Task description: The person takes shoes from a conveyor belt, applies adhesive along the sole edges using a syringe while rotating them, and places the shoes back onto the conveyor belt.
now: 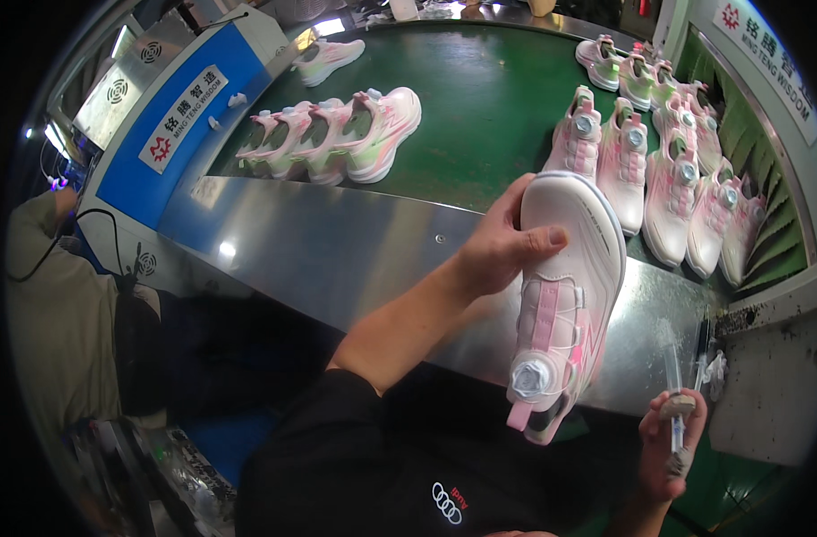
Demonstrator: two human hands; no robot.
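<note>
A pink and white dial-lace sneaker (565, 304) is being held up over the steel table edge (337, 259).

The left hand (498, 246) is gripping the sneaker by its toe end, fingers wrapped behind and thumb pressing flat on the white toe cap, so the shoe is hanging heel-down with its round closure dial facing up toward the camera. The right hand (668, 443) is sitting low and to the right, well apart from the shoe, its fingers curling closed around a thin clear syringe-like applicator (675, 394) pointing upward. Beyond the steel edge, a green conveyor belt (480, 116) is carrying a row of matching sneakers on their sides (332, 134) at left and a cluster of upright sneakers (659, 170) at right.
</note>
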